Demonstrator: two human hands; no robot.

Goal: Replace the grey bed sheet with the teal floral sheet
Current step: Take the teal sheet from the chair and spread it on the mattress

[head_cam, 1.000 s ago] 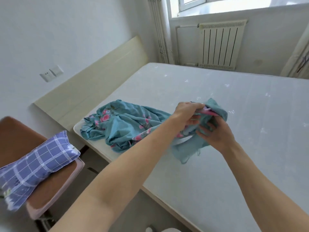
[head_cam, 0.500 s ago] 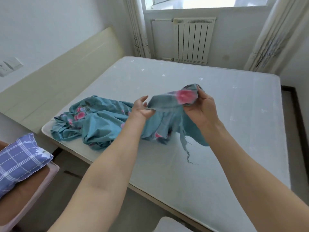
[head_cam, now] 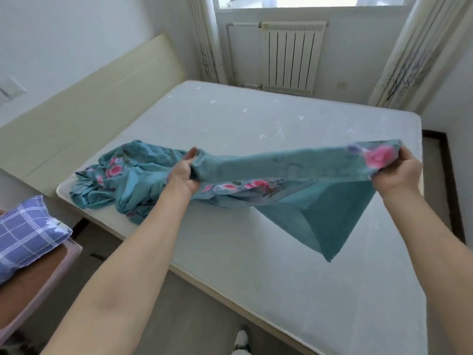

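Observation:
The teal floral sheet (head_cam: pixel 294 167) is stretched in the air between my two hands above the bare pale mattress (head_cam: pixel 281 265). My left hand (head_cam: pixel 183 171) grips the sheet's edge near the middle of the bed. My right hand (head_cam: pixel 399 170) pinches a corner with a pink flower, far to the right. A triangular fold hangs down below my right hand. The rest of the sheet lies bunched at the mattress's near-left corner. No grey sheet is in view.
A cream headboard (head_cam: pixel 102 98) runs along the left wall. A purple checked pillow (head_cam: pixel 28 234) lies on a brown chair (head_cam: pixel 38 283) at the left. A white radiator (head_cam: pixel 291 57) and curtains (head_cam: pixel 414 47) stand under the window beyond the bed. My shoe (head_cam: pixel 242 339) shows on the floor.
My hands have spread wide apart, the right one moving far right with the corner, pulling the sheet's edge taut. More cloth has lifted off the mattress.

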